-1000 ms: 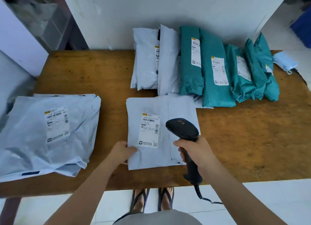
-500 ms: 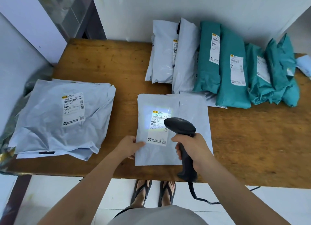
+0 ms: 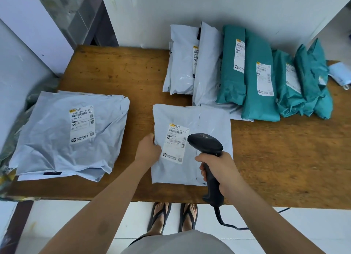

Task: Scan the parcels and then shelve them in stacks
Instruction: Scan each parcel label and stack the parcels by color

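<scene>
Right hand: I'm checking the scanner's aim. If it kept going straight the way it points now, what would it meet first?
Likely the white shipping label on the grey parcel. The right hand aims the scanner up and left over it; height above the parcel is unclear.

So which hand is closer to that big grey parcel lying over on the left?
Left. The left hand rests on the middle parcel's left edge, near the big grey parcel. The right hand holds the scanner farther away.
</scene>
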Motion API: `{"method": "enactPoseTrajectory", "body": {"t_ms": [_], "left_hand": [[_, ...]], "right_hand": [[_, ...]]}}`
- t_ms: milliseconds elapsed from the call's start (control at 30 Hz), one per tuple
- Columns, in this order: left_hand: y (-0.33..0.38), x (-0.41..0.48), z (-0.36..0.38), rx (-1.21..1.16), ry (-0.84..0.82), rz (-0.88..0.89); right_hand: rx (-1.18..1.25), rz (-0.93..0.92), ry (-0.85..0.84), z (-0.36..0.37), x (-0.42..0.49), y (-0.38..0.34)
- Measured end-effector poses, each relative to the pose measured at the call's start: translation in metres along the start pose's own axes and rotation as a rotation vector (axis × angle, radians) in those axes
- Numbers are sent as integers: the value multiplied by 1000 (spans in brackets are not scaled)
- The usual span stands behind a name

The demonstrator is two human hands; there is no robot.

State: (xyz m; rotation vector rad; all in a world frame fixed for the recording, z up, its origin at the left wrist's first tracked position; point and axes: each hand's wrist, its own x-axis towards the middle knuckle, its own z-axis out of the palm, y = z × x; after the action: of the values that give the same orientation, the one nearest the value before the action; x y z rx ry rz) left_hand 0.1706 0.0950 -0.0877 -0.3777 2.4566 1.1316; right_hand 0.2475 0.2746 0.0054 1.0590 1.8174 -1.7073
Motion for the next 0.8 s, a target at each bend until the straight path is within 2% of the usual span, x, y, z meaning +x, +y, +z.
{"method": "enactPoseTrajectory", "body": {"t_ms": [133, 233, 333, 400, 500, 633, 800], "left_hand": [[1, -4, -48, 450, 153, -39], [4, -6, -76, 758, 143, -93], [37, 3, -79, 918, 140, 13], [71, 15, -67, 815, 136, 113], [107, 44, -23, 384, 22, 165], [136, 74, 39, -194, -210, -31], [166, 92, 71, -496, -303, -135]], "right_hand": [[14, -30, 5, -2, 0, 1], [-20, -37, -11, -1, 0, -1], [-28, -39, -2, -3, -3, -8], [-12, -48, 30, -11, -4, -14], [40, -61, 95, -29, -4, -23], [109, -109, 162, -59, -5, -29], [138, -122, 220, -87, -7, -31]]}}
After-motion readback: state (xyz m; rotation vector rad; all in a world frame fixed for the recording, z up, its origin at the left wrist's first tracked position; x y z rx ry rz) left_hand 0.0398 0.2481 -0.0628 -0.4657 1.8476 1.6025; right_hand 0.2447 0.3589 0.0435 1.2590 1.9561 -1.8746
